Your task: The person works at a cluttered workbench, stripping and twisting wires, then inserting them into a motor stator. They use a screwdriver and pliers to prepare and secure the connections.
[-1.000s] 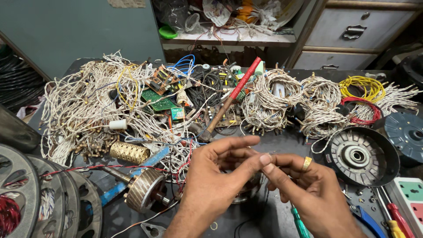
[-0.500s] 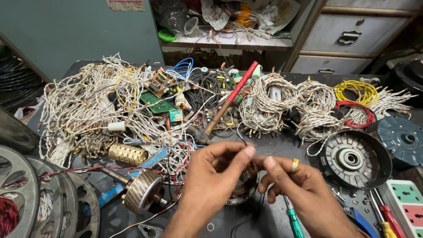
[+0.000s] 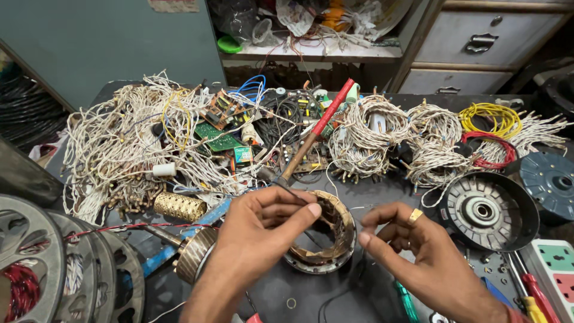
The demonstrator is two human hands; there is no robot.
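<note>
My left hand (image 3: 263, 218) pinching thin wire over round copper-wound stator ring (image 3: 323, 236); right hand (image 3: 400, 239) at three o'clock, fingers curled, grip unclear. Winding intact, leads loose.

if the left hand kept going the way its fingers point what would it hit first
Probably the right hand: the left hand points rightward across the wound stator ring, just above it, though depth is unclear.

Copper-wound stator ring (image 3: 323, 236) — flat, mid-bench
</note>
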